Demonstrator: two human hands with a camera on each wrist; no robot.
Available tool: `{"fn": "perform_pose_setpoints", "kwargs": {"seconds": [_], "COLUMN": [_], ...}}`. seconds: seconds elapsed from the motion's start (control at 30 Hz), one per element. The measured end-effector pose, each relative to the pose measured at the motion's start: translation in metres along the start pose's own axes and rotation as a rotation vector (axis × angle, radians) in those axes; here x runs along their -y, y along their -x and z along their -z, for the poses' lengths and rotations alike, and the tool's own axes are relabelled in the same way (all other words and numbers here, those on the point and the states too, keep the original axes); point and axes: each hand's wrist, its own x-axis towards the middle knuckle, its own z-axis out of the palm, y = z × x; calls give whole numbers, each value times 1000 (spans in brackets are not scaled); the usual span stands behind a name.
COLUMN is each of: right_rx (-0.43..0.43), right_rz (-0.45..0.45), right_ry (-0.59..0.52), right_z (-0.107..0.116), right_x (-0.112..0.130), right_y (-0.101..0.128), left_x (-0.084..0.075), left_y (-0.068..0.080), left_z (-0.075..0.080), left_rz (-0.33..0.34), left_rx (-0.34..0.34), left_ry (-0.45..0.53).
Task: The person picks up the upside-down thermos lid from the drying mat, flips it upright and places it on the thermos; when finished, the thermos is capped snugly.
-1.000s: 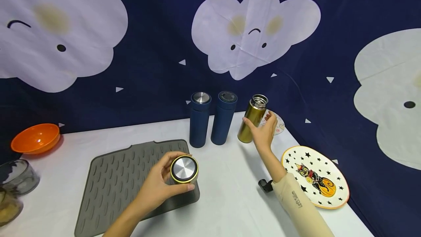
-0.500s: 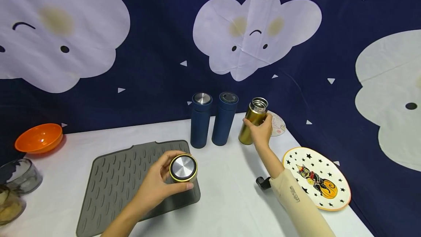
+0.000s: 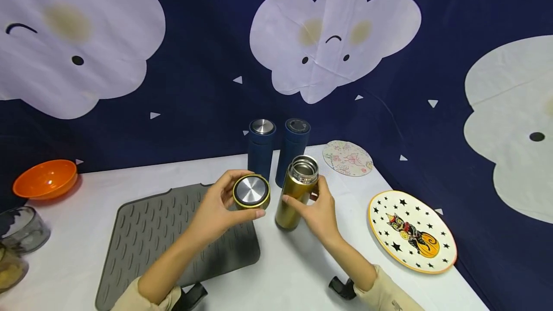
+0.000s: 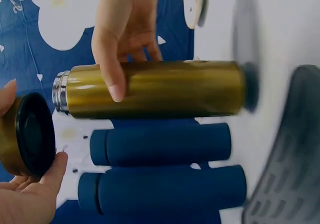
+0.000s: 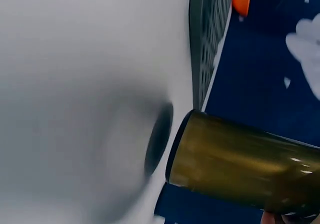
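Observation:
My left hand [image 3: 220, 208] holds a gold-rimmed thermos lid [image 3: 251, 190] with a brushed silver top, thumb and fingers round its side. In the left wrist view the dark hollow underside of the lid faces the bottle's neck, a small gap between them. A gold thermos bottle [image 3: 294, 200], mouth uncovered and steel threads showing, stands nearly upright in my right hand [image 3: 317, 210], which grips its upper body. In the right wrist view the bottle's base [image 5: 182, 146] is slightly above the white table, its shadow beside it. Two blue thermos bottles [image 3: 260, 150] stand just behind.
A grey ridged mat [image 3: 147, 244] lies at the left, under my left forearm. An orange bowl [image 3: 45, 180] and glass containers [image 3: 26, 229] sit at the far left. At the right are a cat-patterned plate [image 3: 412, 232] and a round floral mat [image 3: 347, 158].
My right hand has lifted the gold thermos bottle from beside the floral mat and brought it left and nearer. My left hand has moved the lid slightly up and right, towards it.

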Motion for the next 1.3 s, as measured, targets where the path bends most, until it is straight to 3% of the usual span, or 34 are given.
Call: {"fn": "perform_pose_setpoints", "kwargs": {"seconds": [0.13,0.33,0.5,0.67,0.97,1.17,1.3], "right_rx": [50,48,54,55,50,55,53], "right_rz": [59,101,98,104,125,159,157], "right_ry": [2,-6,-13,8,10,14,16], "right_z": [-8,-14,-14,-13,-12,-14,-14], "right_x": [-2,-7,-9,-8,-6,-5,-5], "right_y": [17,26,26,27,28,29,29], "left_x": [-10,-14,-7,6,5,11,10], "left_y": [-17,-38,-52,-57,-67,-71,-70], "left_z": [-10,-31,-48,-60,-49,-35,-37], "left_rz": [-31,-70,-101,-155,-207,-166,-152], "left_rx": [9,20,20,23,161,302,306], "left_ry": [16,43,17,-46,-215,-160,-141]}}
